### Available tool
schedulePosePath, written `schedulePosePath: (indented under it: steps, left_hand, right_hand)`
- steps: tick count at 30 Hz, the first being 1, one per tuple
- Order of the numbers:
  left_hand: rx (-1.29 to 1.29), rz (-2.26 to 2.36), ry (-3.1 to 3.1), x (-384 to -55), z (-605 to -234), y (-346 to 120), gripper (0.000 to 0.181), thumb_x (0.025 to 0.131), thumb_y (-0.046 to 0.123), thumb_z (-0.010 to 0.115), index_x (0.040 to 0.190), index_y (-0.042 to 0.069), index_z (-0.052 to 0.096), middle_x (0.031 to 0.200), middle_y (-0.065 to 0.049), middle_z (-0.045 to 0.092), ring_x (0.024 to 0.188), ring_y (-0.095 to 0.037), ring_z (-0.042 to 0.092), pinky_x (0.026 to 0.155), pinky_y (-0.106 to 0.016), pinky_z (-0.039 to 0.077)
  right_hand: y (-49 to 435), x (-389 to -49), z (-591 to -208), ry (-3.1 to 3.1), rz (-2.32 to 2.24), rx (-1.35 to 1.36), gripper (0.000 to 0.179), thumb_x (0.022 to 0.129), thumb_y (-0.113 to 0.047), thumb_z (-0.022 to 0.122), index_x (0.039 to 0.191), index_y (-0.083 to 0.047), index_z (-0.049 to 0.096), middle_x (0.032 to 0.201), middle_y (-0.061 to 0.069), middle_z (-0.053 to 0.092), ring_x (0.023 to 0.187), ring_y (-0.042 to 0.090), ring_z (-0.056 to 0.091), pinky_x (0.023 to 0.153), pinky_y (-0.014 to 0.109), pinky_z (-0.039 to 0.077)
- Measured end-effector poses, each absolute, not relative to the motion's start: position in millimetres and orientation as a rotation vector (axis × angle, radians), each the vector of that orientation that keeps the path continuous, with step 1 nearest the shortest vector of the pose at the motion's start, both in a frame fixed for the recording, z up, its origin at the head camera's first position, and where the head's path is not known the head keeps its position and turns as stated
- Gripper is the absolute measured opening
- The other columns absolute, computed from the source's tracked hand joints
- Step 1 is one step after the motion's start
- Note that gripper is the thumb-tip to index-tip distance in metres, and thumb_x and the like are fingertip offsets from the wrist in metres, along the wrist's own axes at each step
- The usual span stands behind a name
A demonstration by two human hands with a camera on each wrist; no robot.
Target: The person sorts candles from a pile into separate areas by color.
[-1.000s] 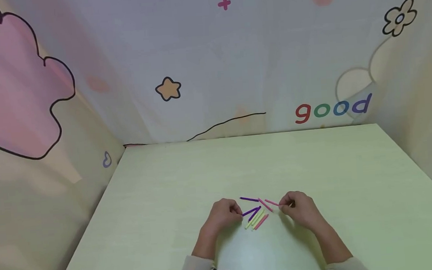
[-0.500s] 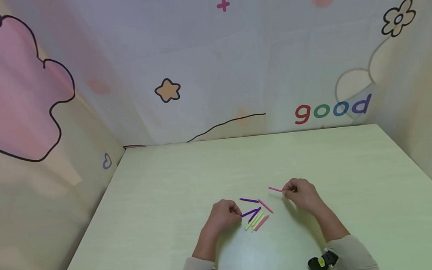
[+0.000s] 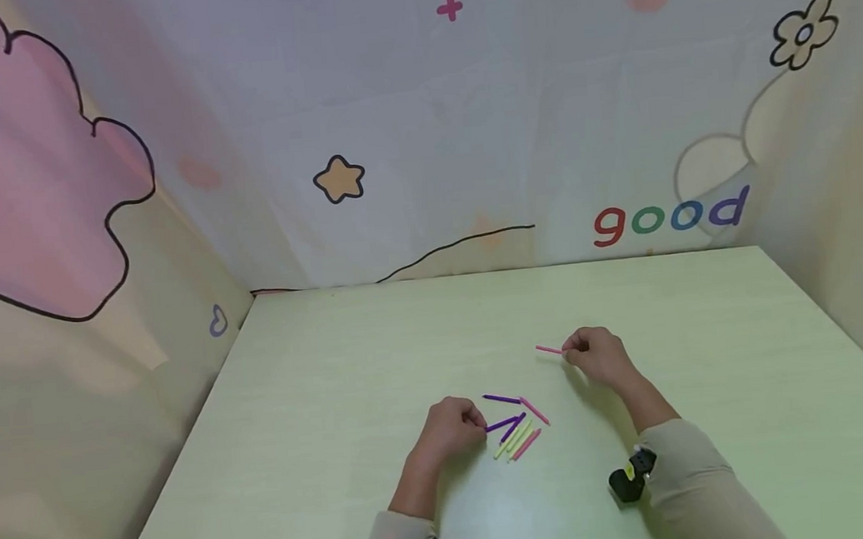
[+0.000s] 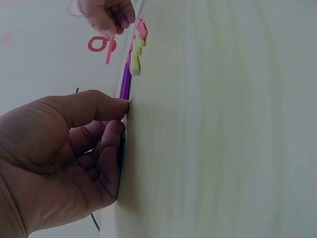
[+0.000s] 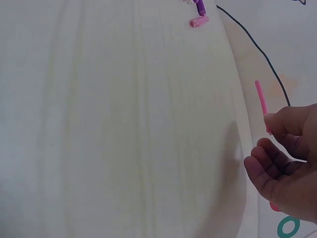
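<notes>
My right hand [image 3: 600, 355] pinches one end of a thin pink stick [image 3: 548, 349] between thumb and fingertips, raised over the table beyond the other sticks. In the right wrist view that pink stick [image 5: 260, 95] points away from the fingers. My left hand [image 3: 452, 427] is low at the table, thumb and fingertips pinching the near end of a purple stick [image 3: 501, 424]. Close to it lie another purple stick [image 3: 513, 428], yellow-green sticks [image 3: 519, 436] and a pink stick [image 3: 526, 445]. Farther back are a purple stick [image 3: 501, 398] and a slanted pink stick [image 3: 535, 411], nearly end to end.
The pale table [image 3: 332, 352] reaches back to a printed cloth backdrop [image 3: 421, 120] with the word "good" on it. Cloth also hangs at both sides. Each wrist carries a small black camera, such as the one by the right sleeve [image 3: 694, 472].
My right hand has lifted the pink stick off the group and carried it away toward the back of the table. The left hand has stayed at the purple stick.
</notes>
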State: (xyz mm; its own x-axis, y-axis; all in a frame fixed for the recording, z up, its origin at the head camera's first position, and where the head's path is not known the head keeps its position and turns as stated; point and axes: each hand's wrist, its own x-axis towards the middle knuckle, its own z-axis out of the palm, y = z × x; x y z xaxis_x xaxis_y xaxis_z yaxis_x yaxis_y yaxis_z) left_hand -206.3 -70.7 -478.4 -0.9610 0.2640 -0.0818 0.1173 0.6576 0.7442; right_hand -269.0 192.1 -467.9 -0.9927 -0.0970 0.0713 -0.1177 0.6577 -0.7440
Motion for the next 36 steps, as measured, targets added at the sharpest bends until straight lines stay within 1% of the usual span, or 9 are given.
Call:
schedulePosePath:
  steps: [5,7,12,16,19,25,29,33,36]
  left_hand:
    - [0.29,1.18,2.68,-206.8,-478.9,-69.2,0.005,0.073,0.0,0.067,0.071,0.004,0.066,0.065,0.003,0.054,0.065,-0.013,0.047,0.06,-0.027,0.041]
    - [0.288,1.18,2.672,-206.7,-478.8,-68.6,0.003,0.073,0.0,0.068,0.073,0.003,0.066,0.066,0.003,0.054,0.066,-0.013,0.047,0.061,-0.028,0.041]
    - [0.299,1.177,2.673,-206.1,-477.6,-67.2,0.005,0.073,0.0,0.067,0.072,0.005,0.065,0.066,0.002,0.054,0.066,-0.014,0.047,0.06,-0.028,0.042]
    - [0.287,1.171,2.683,-205.5,-476.3,-68.2,0.008,0.073,-0.001,0.066,0.07,0.006,0.065,0.065,0.002,0.054,0.065,-0.014,0.047,0.059,-0.028,0.042]
    - [0.292,1.175,2.682,-205.8,-476.0,-69.2,0.008,0.073,-0.001,0.066,0.07,0.006,0.065,0.065,0.002,0.054,0.065,-0.014,0.047,0.059,-0.028,0.041]
    - [0.296,1.184,2.666,-204.7,-477.5,-67.1,0.006,0.073,-0.001,0.067,0.072,0.004,0.065,0.065,0.002,0.054,0.065,-0.014,0.047,0.06,-0.028,0.041]
    - [0.313,1.178,2.685,-204.2,-477.3,-67.0,0.008,0.073,-0.002,0.067,0.07,0.005,0.065,0.065,0.002,0.053,0.065,-0.013,0.047,0.06,-0.028,0.041]
    - [0.324,1.181,2.701,-206.1,-476.9,-67.7,0.009,0.072,-0.003,0.067,0.07,0.006,0.064,0.065,0.003,0.053,0.065,-0.013,0.047,0.059,-0.027,0.041]
    - [0.33,1.179,2.704,-206.8,-477.0,-68.7,0.01,0.072,-0.003,0.066,0.07,0.006,0.064,0.065,0.003,0.054,0.065,-0.013,0.047,0.059,-0.027,0.041]
  right_hand:
    - [188.1,-285.7,-474.5,-2.852,1.295,0.181,0.011,0.086,-0.006,0.059,0.09,0.003,0.064,0.081,0.008,0.06,0.075,0.022,0.05,0.065,0.032,0.041]
    - [187.8,-291.3,-478.6,-2.844,1.321,0.113,0.012,0.086,-0.006,0.058,0.091,0.003,0.064,0.083,0.01,0.06,0.076,0.023,0.051,0.065,0.033,0.041]
    - [189.8,-305.5,-486.2,-2.793,1.366,-0.1,0.017,0.088,-0.011,0.054,0.093,0.001,0.065,0.089,0.012,0.061,0.084,0.026,0.052,0.071,0.037,0.041]
    - [187.9,-316.3,-489.1,-2.734,1.377,-0.146,0.018,0.088,-0.012,0.056,0.094,0.003,0.066,0.089,0.013,0.062,0.085,0.027,0.052,0.073,0.037,0.04]
    - [184.1,-322.4,-490.0,-2.703,1.363,-0.151,0.018,0.087,-0.011,0.057,0.092,0.003,0.066,0.086,0.013,0.063,0.082,0.027,0.052,0.071,0.036,0.04]
    - [177.0,-329.5,-496.0,-2.718,1.3,-0.179,0.016,0.084,-0.011,0.059,0.09,0.001,0.068,0.08,0.009,0.063,0.076,0.025,0.054,0.066,0.035,0.039]
    - [170.7,-331.6,-496.2,-2.724,1.257,-0.212,0.017,0.085,-0.014,0.058,0.091,-0.002,0.069,0.084,0.01,0.064,0.076,0.025,0.055,0.061,0.034,0.038]
    - [164.9,-331.8,-493.7,-2.718,1.229,-0.236,0.017,0.085,-0.014,0.058,0.09,-0.004,0.07,0.091,0.011,0.065,0.08,0.026,0.057,0.059,0.034,0.04]
    - [162.5,-331.1,-493.2,-2.735,1.213,-0.25,0.015,0.085,-0.013,0.059,0.089,-0.005,0.071,0.092,0.011,0.066,0.082,0.026,0.058,0.059,0.034,0.04]
